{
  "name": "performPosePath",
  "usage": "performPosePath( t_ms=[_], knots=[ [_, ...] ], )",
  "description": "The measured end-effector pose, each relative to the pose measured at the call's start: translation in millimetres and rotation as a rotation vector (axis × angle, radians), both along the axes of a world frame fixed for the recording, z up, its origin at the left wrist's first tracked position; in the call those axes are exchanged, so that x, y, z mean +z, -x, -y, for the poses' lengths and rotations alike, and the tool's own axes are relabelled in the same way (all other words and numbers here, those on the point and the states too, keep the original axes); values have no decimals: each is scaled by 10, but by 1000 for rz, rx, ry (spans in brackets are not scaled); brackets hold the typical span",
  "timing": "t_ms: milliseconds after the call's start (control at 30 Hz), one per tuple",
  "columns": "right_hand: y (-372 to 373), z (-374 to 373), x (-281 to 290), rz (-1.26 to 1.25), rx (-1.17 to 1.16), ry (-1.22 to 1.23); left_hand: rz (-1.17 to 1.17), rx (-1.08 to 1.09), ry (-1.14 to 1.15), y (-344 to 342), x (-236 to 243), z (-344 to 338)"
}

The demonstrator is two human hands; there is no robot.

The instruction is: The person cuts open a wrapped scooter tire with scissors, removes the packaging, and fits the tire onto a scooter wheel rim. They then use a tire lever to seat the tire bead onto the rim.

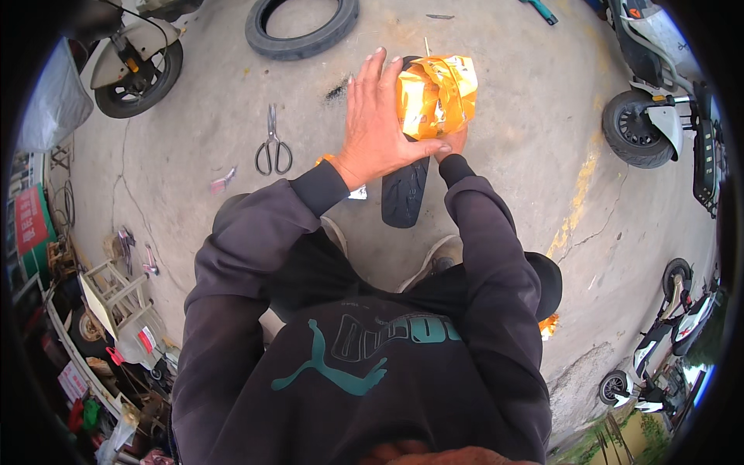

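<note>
A black treaded tyre (402, 194) stands end-on in front of me, its upper part behind a crumpled, shiny orange wrapper (436, 91). My left hand (377, 138) rests at the wrapper's left side, fingers stretched upward and thumb reaching across below it. Behind the wrapper, on the right, is my right hand (452, 145); its fingers are hidden. Black-handled scissors (273, 147) lie on the concrete floor to the left of my hands, and an orange-and-white scrap is partly visible under my left wrist.
Another tyre (301, 45) lies flat at the back. Scooters stand at back left (136, 66) and right (643, 128), with another (647, 353) lower right. A teal-handled tool (542, 12) lies at the far top. A cluttered rack and pale stand (116, 302) line the left edge.
</note>
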State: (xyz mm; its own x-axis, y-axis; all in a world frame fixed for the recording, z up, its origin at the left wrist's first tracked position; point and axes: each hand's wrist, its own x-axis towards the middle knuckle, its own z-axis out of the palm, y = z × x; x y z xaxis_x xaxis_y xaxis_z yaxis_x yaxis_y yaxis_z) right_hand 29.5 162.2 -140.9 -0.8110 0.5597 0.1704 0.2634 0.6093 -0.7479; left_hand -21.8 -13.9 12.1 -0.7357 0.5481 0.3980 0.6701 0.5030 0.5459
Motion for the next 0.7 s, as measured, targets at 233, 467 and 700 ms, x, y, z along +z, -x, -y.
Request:
performPosePath(
  t_ms=[233, 467, 700],
  knots=[
    [-739, -1173, -390, 676, -629, -135, 115, 104, 9, 348, -24, 142],
    [-2159, -2689, -184, 1020, -283, -278, 746, 87, 49, 515, -88, -168],
    [-1819, 208, 237, 1227, 1480, -335, 1373, -79, -460, 906, 45, -350]
  ],
)
